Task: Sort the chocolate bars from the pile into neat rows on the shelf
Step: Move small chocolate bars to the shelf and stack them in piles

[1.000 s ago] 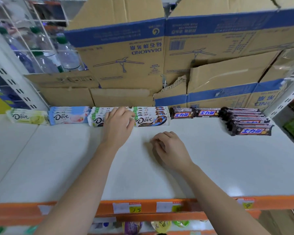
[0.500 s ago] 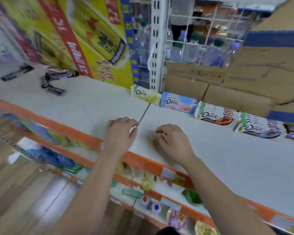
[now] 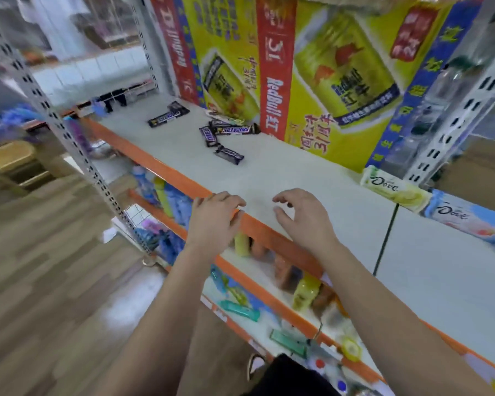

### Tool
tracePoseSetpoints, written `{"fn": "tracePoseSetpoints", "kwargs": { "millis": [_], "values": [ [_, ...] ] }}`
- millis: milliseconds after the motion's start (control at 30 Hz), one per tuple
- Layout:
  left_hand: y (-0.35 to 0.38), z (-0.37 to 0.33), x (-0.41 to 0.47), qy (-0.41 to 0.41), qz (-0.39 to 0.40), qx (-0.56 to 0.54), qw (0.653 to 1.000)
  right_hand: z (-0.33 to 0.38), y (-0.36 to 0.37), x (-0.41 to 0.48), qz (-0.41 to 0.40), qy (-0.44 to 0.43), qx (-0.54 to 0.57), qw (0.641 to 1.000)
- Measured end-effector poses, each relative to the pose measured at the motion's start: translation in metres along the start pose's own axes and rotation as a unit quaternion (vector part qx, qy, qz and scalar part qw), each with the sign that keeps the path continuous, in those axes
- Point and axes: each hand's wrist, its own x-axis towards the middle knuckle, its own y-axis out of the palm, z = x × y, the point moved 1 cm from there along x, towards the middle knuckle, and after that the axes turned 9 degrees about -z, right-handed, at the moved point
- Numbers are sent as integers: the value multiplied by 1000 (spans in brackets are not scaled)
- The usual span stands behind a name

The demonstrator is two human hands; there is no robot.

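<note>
I see left hand (image 3: 215, 218) over orange front edge of shelf (image 3: 283, 167), fingers loosely bent, empty. Right hand (image 3: 303, 218) just beside it, above shelf near front edge, fingers loosely curled, nothing held. Pile of Snickers bars (image 3: 226, 132) loose near back edge, against Red Bull banner (image 3: 275, 81). Lone bar (image 3: 168, 115) apart, further left. Yellow Dove bar (image 3: 392, 190) and blue Dove bar (image 3: 469, 221) side by side at back edge, right of my hands.

Dark-wrapped bars (image 3: 231, 130), orange-edged white shelf (image 3: 269, 172)
</note>
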Motion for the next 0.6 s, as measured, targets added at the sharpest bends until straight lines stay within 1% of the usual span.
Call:
{"fn": "tracePoseSetpoints", "kwargs": {
  "millis": [167, 400, 500, 600],
  "values": [
    [10, 49, 26, -19, 12, 8, 1000, 2, 47, 50, 10, 3, 12, 1000],
    [19, 105, 104, -27, 18, 23, 999, -5, 104, 139, 41, 13, 5, 999],
    [25, 124, 130, -42, 14, 16, 999, -5, 124, 174, 62, 6, -12, 998],
    [34, 144, 145, -51, 27, 2, 998, -5, 141, 197, 62, 3, -14, 998]
  ]
}}
